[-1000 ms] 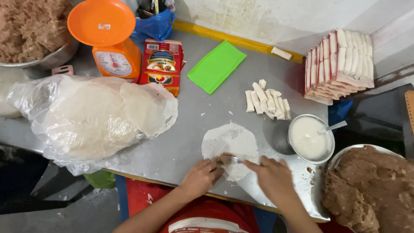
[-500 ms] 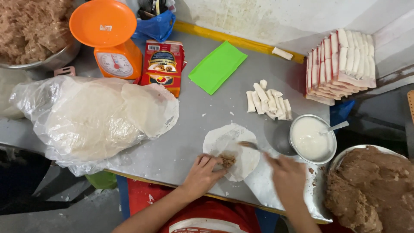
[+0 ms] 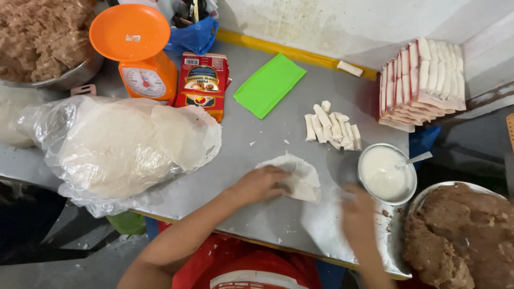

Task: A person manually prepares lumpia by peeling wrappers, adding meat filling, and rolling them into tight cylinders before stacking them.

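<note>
Wrapper: a thin white wrapper (image 3: 300, 179) lies flat on the steel worktop (image 3: 257, 144), near its front edge, partly folded over on itself.
Left hand: the left hand (image 3: 262, 183) presses down on the wrapper's left half, palm down and fingers spread, so its grip is flat and open, closed around nothing.
Right hand: the right hand (image 3: 357, 211) is motion-blurred just right of the wrapper, near the bowl of white paste (image 3: 386, 172); I cannot tell whether its grip is open or closed, or whether it carries anything.
Tear risk: the sheet looks very thin, so a hard press or a drag across the metal would probably rip it.
Sticking risk: the worktop shines as if damp beside the wrapper, and a wet patch could glue the sheet down.
Spill risk: a spoon (image 3: 415, 159) leans out over the paste bowl's rim, close to the moving right hand; a knock would likely tip it.
Filling: the brown filling (image 3: 455, 235) sits in a dish at the front right corner, close to the worktop's edge, where a careless reach might nudge it.
Finished rolls: small white rolls (image 3: 332, 128) lie behind the wrapper, well apart from both hands.
Spare wrappers: a stack of wrappers in a plastic bag (image 3: 118, 147) sits to the left with its mouth open, so the top sheets may dry out.
Further back: an orange scale (image 3: 140, 53), a red box (image 3: 202, 83) and a green cloth (image 3: 269, 84).
</note>
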